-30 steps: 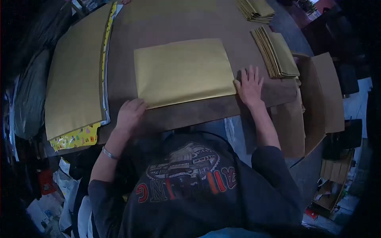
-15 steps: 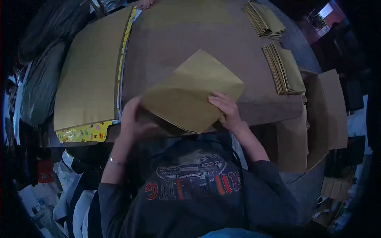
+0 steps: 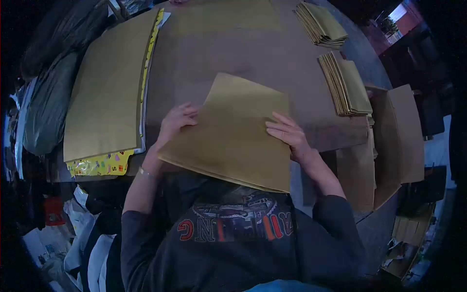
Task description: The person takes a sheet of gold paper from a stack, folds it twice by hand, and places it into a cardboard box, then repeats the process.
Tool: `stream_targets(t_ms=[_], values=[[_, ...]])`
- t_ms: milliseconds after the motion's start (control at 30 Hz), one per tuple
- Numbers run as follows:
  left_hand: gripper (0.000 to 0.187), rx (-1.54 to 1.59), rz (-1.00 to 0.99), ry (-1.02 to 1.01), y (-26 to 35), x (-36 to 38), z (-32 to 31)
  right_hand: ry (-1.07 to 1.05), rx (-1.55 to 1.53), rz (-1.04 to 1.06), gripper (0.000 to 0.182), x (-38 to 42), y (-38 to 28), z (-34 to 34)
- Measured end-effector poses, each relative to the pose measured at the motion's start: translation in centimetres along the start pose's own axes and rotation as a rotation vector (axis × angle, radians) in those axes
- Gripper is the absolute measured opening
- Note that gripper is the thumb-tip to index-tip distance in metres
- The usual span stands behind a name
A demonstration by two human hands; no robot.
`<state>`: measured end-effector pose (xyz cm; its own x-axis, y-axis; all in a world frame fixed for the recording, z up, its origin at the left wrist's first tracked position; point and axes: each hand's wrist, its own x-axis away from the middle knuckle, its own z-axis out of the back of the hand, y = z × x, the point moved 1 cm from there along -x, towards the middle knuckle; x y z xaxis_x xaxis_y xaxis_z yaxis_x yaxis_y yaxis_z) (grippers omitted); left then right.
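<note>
A folded sheet of brown paper [image 3: 238, 131] lies at the table's near edge, its lower side overhanging toward my shirt. My left hand [image 3: 179, 124] is at its left edge, fingers bent over the paper. On the right part of the sheet rests my right hand [image 3: 289, 134], fingers together on top and the thumb hidden. To the left is a large stack of flat brown paper [image 3: 109, 87] on yellow printed wrapping [image 3: 102, 164]. Two piles of folded brown paper, one nearer [image 3: 345, 85] and one farther [image 3: 321, 23], sit on the right.
An open cardboard box [image 3: 408, 136] stands off the table's right edge. Dark plastic bags [image 3: 51, 107] line the left side. Part of another person's hand [image 3: 179, 2] shows at the far edge of the table [image 3: 219, 53].
The folded sheet has turned and come closer to my body. My left hand has moved up to its left edge, and my right hand has shifted slightly right and nearer.
</note>
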<state>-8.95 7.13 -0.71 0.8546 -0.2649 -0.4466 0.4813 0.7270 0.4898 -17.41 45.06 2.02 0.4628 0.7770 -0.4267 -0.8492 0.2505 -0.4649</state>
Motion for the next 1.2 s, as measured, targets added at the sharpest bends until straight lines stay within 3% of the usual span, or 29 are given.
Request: stream_targets(t_ms=[100, 167, 200, 367, 433, 567, 633, 800, 867, 900, 933, 1000, 1067, 1133, 1200], values=[[0.017, -0.228, -0.014, -0.068, 3.2, 2.7, 0.3, -0.052, 0.006, -0.063, 0.029, 2.0, 1.0, -0.4], [0.026, -0.161, 0.388, -0.277, 5.9, 3.6, -0.6, -0.157, 0.058, -0.072, 0.031, 3.9, 2.0, -1.7], [0.033, -0.222, 0.004, -0.227, 5.6, 6.4, -0.6, -0.182, 0.094, -0.049, 0.039, 5.1, 2.7, -2.7], [0.024, -0.050, 0.039, -0.184, 5.9, 8.8, -2.4, -0.180, 0.083, -0.107, 0.052, 5.1, 0.4, -2.9], [0.024, -0.142, 0.056, -0.247, 5.6, 9.1, -2.3, -0.236, 0.091, -0.075, 0.034, 5.3, 0.3, -3.0], [0.025, -0.079, 0.110, -0.208, 5.0, 9.4, -2.1, -0.132, -0.084, -0.143, 0.032, 5.8, 1.0, -3.2], [0.029, 0.115, 0.297, -0.262, 4.1, 9.6, -2.1, -0.073, -0.126, -0.158, 0.026, 6.1, 1.5, -3.7], [0.029, 0.135, 0.422, -0.232, 5.9, 7.4, -1.2, 0.055, -0.130, -0.274, 0.020, 4.9, 0.6, -4.1], [0.023, -0.003, 0.313, -0.161, 5.2, 7.8, -1.6, 0.187, -0.034, -0.268, 0.018, 5.1, 1.3, -5.0], [0.023, 0.298, 0.369, 0.064, 5.1, 6.9, -2.3, 0.192, -0.017, -0.350, 0.019, 5.0, 1.0, -5.1], [0.023, 0.296, 0.368, 0.065, 5.2, 6.4, -2.0, 0.196, -0.001, -0.432, 0.019, 4.7, 0.6, -5.2], [0.028, 0.050, 0.640, -0.043, 5.8, 4.3, -1.3, 0.269, 0.032, -0.392, 0.029, 3.1, -0.3, -5.1], [0.036, 0.107, 0.607, 0.029, 5.4, 2.9, -1.5, 0.325, 0.002, -0.598, 0.039, 2.0, -0.7, -5.3], [0.046, 0.207, 0.916, -0.024, 6.2, 1.1, -1.1, 0.275, 0.086, -0.607, 0.045, 2.0, -0.1, -5.9], [0.055, 0.108, 0.842, 0.027, 5.5, 1.4, -1.6, 0.237, 0.139, -0.583, 0.039, 1.5, -0.1, -5.8]])
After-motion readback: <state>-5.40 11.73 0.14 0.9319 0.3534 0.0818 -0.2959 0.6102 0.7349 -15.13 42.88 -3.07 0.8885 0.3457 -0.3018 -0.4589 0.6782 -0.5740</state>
